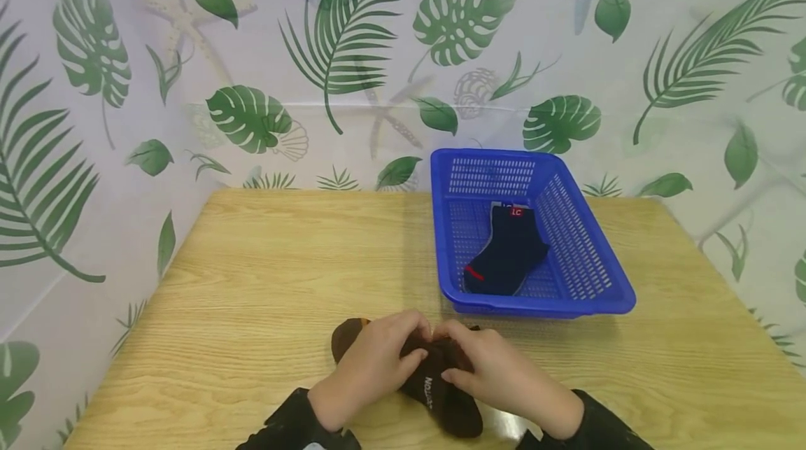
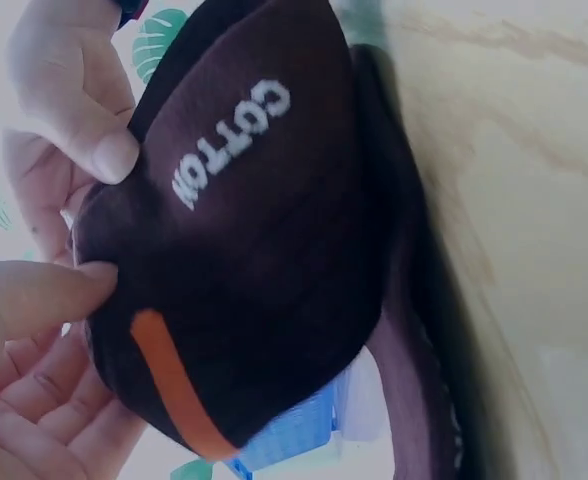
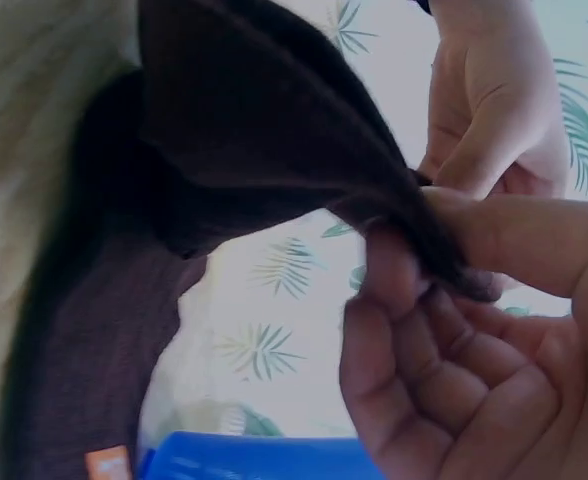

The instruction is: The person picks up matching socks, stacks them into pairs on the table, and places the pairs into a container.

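A dark brown sock (image 1: pixel 434 394) with white "COTTON" lettering is held up off the wooden table between both hands. My left hand (image 1: pixel 378 359) pinches its edge between thumb and fingers. Close beside it, my right hand (image 1: pixel 494 369) pinches the same edge. An orange stripe crosses the raised sock (image 2: pixel 234 250) in the left wrist view. More brown sock fabric (image 3: pixel 84 330), with an orange patch, lies on the table beneath; in the head view a brown toe (image 1: pixel 345 339) shows left of my left hand.
Beyond the hands, to the right, stands a blue plastic basket (image 1: pixel 443 275) with perforated sides. Inside it lie dark socks (image 1: pixel 510 247) with red marks, and a grey edge shows under them. A leaf-patterned sheet (image 1: pixel 352 142) hangs behind the wooden table (image 1: pixel 271 275).
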{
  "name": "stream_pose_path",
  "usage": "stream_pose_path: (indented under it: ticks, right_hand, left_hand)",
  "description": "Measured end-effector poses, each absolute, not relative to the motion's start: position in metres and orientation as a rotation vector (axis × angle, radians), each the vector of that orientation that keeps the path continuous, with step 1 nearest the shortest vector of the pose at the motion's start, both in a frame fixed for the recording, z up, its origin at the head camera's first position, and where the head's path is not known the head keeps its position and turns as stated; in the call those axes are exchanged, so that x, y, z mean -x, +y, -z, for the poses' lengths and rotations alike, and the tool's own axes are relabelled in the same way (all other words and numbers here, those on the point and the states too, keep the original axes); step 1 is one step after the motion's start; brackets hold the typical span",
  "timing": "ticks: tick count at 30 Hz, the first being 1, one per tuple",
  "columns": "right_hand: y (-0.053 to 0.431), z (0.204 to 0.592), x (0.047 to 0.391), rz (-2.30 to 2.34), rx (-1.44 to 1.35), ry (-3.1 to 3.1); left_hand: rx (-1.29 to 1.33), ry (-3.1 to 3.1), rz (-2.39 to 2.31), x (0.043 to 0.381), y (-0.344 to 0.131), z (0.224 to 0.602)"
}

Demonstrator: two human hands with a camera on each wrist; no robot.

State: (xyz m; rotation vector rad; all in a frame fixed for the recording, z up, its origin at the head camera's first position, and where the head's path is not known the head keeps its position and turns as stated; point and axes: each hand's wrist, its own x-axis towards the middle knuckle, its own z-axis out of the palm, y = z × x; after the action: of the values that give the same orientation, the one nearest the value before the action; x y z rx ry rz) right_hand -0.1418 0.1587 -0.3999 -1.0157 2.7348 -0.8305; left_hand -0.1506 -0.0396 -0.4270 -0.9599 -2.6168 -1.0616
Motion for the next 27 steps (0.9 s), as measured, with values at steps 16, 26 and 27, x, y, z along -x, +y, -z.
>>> stream_pose_path:
  ticks: [16,26,27]
  right_hand:
    - [0.219,0.403,0.137,0.648,0.710,2.809]
    - [0.219,0.430,0.148,0.448,0.592,2.858]
    - [0.218,0.430,0.148,0.436,0.585,2.862]
  left_hand:
    - [1.092,-2.680,0.879,0.155,-0.105,0.423]
    - [0.712,-3.203,0.772,0.149,-0.096,0.436]
    - [0.703,-3.214,0.765,0.148,-0.094,0.437]
